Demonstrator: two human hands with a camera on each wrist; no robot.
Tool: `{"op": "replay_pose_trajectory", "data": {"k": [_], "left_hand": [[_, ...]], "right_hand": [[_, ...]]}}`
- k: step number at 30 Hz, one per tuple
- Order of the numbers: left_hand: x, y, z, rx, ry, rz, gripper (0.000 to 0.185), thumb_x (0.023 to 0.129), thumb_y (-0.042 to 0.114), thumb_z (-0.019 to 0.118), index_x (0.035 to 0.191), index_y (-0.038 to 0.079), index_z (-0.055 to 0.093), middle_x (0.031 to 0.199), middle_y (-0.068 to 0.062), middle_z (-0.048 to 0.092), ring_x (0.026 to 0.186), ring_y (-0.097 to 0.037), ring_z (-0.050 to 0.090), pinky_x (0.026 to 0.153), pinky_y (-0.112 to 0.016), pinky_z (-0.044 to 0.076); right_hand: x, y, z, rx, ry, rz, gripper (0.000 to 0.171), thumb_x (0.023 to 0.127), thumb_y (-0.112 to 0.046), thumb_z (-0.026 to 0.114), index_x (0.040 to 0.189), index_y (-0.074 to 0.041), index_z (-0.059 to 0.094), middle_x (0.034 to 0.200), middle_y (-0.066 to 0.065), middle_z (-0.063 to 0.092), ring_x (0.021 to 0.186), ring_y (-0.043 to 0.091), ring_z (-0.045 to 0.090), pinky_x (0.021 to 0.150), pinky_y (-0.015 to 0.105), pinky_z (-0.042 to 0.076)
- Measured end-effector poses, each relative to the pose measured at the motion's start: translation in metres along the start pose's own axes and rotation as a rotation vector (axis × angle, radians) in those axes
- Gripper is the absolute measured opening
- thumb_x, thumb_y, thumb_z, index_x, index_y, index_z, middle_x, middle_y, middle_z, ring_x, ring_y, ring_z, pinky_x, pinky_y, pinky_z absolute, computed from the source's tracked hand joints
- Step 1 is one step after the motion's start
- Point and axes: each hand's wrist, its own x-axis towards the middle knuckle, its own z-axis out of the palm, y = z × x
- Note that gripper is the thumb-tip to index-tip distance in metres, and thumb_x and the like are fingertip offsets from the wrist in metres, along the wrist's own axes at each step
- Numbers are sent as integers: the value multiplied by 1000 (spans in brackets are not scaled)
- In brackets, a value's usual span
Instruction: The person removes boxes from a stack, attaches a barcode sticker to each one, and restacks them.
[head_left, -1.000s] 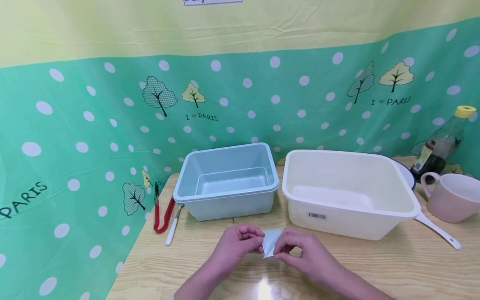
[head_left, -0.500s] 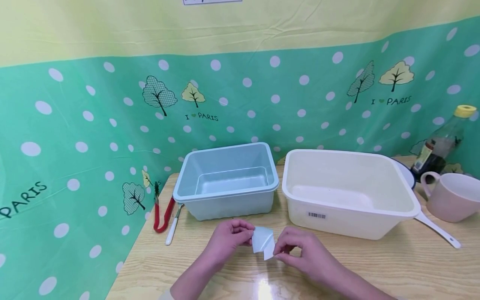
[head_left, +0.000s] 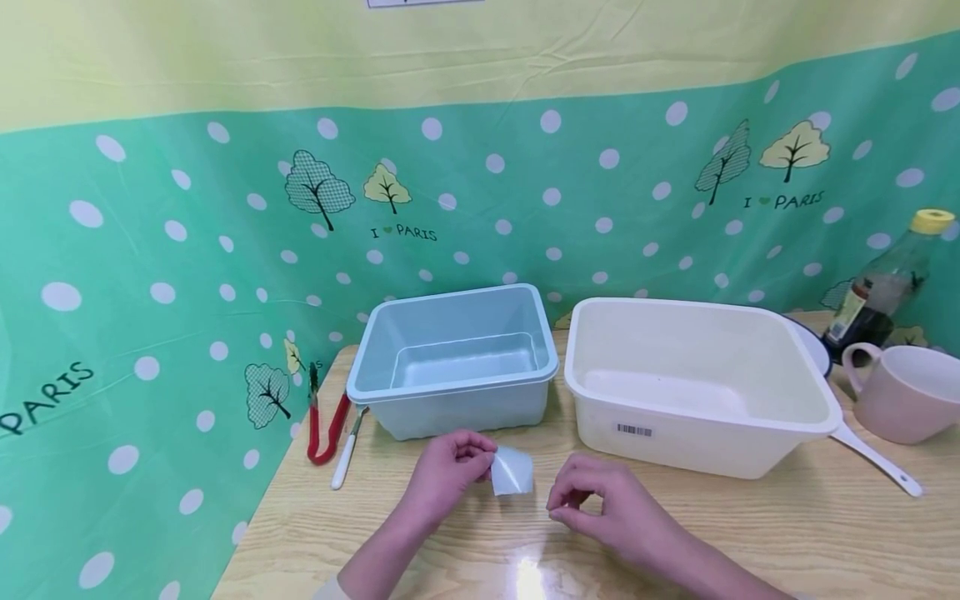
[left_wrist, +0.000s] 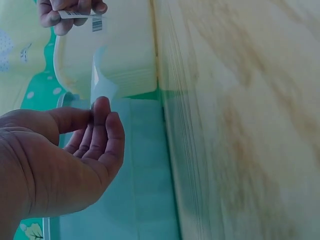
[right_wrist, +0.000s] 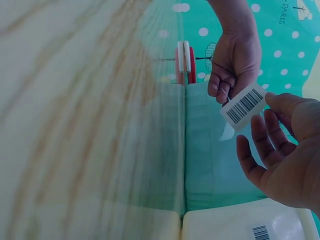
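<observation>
The work in hand looks like handling a freshly separated label. To do it well, I judge the right hand (right_wrist: 282,150) should pinch the small white barcode sticker (right_wrist: 243,106) by one edge only, so the tacky face (which cannot be seen here) stays off the skin and the sticker does not curl onto itself. The two hands should also stay apart so sticker and backing do not touch again.

In the right-wrist view the sticker sits right of centre, nipped between the right thumb and fingertips. In the head view it is hidden inside the right hand (head_left: 600,500), low and just right of centre.

The left hand (head_left: 450,471), low and just left of centre, grasps the pale glossy backing slip (head_left: 512,471) between thumb and fingers; the slip juts toward the right hand with a clear gap between them.

Both hands hover over the light wooden table (head_left: 750,533), in front of the pale blue plastic tub (head_left: 453,400) and the white plastic tub (head_left: 697,433).
</observation>
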Motion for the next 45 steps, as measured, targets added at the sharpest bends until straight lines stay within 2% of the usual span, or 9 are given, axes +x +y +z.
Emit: {"op": "replay_pose_trajectory", "data": {"k": [3,9,15,21,25,29,38,42,45], "left_hand": [[0,-1,-1,46,-25,13,11,90,1,71,100,-2,69,87,-9,68,78,-19,66,73,-34,60],[-4,-6,-2,234,-174,12,7,90,5,72,98,4,71,89,-3,66,74,-20,63,60,-31,56],[-7,-3,2,322,-158,34,5,92,10,72,95,8,72,87,1,66,72,-17,61,55,-28,52],[-15,5,13,281,-266,152,3,92,16,74,92,14,76,86,8,68,77,-10,62,62,-24,51],[-21,9,19,239,-316,171,2,91,19,76,92,21,76,87,10,69,79,-8,62,64,-23,51],[-25,11,22,243,-318,165,3,89,20,78,91,22,76,86,11,68,76,-7,61,62,-22,51],[-26,11,25,251,-294,156,6,88,18,78,87,13,75,80,10,66,72,-7,59,59,-22,49],[-25,11,24,247,-248,143,6,88,20,79,88,14,75,81,8,66,74,-10,59,59,-23,49],[-23,11,23,228,-194,115,8,89,22,78,89,14,76,80,5,66,73,-13,57,58,-23,48]], "right_hand": [[0,0,0,-5,-2,7,9,93,-15,75,90,-23,72,91,-12,62,83,7,62,72,26,57],[0,0,-1,11,-8,27,9,92,-15,75,90,-23,72,91,-11,62,82,7,61,72,26,57],[0,1,-1,20,-15,56,7,93,-15,75,90,-21,73,91,-10,62,81,8,61,71,25,56],[1,1,-1,13,-25,86,11,92,-12,75,91,-23,74,90,-11,62,79,7,60,70,25,56],[1,0,-1,10,-28,101,14,92,-9,75,92,-24,74,90,-12,62,79,7,60,70,25,56],[1,0,-1,11,-35,122,12,92,-13,75,93,-25,74,90,-11,62,79,7,61,71,25,56],[1,-3,-2,-1,-40,176,12,92,-13,74,100,-21,75,93,-10,64,81,8,61,74,27,56],[1,-5,-3,-43,-1,253,16,92,-13,74,107,-14,73,91,-8,65,82,9,61,75,28,56],[2,-7,-3,-80,60,355,16,92,-16,74,107,-13,72,90,-9,64,81,9,61,74,27,55]]}}
